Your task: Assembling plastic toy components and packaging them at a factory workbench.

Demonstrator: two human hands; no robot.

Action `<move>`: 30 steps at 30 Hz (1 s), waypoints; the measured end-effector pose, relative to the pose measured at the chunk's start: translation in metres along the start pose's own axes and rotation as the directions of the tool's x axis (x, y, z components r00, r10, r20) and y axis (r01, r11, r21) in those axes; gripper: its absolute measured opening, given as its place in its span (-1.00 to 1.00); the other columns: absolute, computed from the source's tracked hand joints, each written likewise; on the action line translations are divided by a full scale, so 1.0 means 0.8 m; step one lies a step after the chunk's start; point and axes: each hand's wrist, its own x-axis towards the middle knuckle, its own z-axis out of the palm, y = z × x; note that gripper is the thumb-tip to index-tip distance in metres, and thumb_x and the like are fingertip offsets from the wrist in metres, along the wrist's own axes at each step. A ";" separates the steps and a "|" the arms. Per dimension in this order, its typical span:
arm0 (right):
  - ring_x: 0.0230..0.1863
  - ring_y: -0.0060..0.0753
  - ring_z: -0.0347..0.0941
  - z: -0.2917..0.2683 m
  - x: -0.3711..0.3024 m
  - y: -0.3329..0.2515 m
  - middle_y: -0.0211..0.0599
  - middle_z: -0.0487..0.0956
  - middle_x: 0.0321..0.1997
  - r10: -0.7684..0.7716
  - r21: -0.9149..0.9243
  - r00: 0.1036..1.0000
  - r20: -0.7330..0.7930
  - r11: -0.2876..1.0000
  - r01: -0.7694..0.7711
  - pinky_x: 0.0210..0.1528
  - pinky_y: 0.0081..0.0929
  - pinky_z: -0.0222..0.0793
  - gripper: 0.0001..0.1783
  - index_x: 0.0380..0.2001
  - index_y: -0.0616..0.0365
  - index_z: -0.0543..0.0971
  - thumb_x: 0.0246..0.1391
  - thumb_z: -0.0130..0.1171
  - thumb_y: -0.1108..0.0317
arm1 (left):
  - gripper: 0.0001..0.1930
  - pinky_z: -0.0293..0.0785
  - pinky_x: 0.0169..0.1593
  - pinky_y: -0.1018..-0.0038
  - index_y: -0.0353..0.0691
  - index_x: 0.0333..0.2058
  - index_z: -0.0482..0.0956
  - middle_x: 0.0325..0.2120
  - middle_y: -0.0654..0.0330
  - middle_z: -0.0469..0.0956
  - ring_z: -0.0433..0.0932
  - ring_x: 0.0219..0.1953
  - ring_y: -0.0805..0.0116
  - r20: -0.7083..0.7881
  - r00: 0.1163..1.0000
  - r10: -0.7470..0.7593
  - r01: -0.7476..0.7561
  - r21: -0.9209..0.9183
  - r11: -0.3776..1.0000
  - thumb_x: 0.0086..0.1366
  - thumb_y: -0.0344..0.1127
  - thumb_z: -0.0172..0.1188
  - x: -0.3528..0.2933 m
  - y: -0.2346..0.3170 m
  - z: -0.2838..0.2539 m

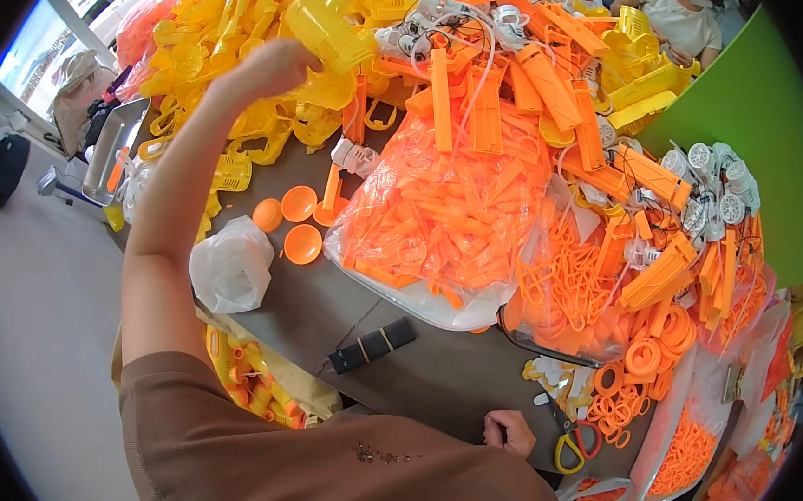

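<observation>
Head view, single: wide fisheye, head-worn.
Faces down over the table [443, 378]; brown shirt [248, 457] nearest, lower left; window [31, 42] farther off, upper left; dark curved rim at corners.

Table [442, 369]: yellow heap [246, 24], orange cups [302, 245], black bar [372, 346].

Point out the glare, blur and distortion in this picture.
Head view: black fisheye border swallows the corners; the green panel bows near the right rim; the window is very bright; the clear bag shows glossy highlights; the left hand looks slightly blurred.
</observation>
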 end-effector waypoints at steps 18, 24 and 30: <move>-0.53 -0.46 0.47 -0.002 0.001 0.001 -0.22 0.54 -0.50 0.032 0.028 0.999 0.008 0.999 -0.032 -0.49 -0.62 0.36 -0.72 -0.38 0.21 0.56 -0.20 0.20 0.77 | -0.42 0.49 -0.26 0.34 -0.32 -0.16 0.53 -0.32 0.05 0.59 0.54 -0.33 0.26 -0.263 0.879 -0.398 0.185 -0.581 0.792 -0.15 -0.16 0.50 0.150 -0.020 0.049; -0.56 -0.44 0.43 -0.001 0.009 -0.007 -0.22 0.52 -0.51 0.038 0.066 0.998 0.054 0.997 -0.042 -0.50 -0.59 0.33 -0.83 -0.42 0.22 0.55 -0.10 0.20 0.70 | -0.58 0.49 -0.34 0.39 -0.34 -0.19 0.53 -0.38 0.10 0.58 0.55 -0.40 0.27 -0.407 0.760 -0.507 -0.280 -0.908 0.311 -0.03 -0.29 0.39 0.061 -0.020 0.003; -0.21 -0.51 0.44 -0.013 0.010 -0.021 -0.18 0.44 -0.05 0.124 0.430 0.981 0.147 0.885 -0.176 -0.30 -0.59 0.43 -0.61 0.05 0.31 0.32 0.13 0.04 0.58 | -0.59 0.59 -0.23 0.34 -0.34 -0.07 0.41 -0.23 0.10 0.57 0.63 -0.30 0.30 -0.236 0.966 -0.104 -0.251 -0.954 -0.164 0.14 -0.33 0.31 -0.173 0.219 -0.002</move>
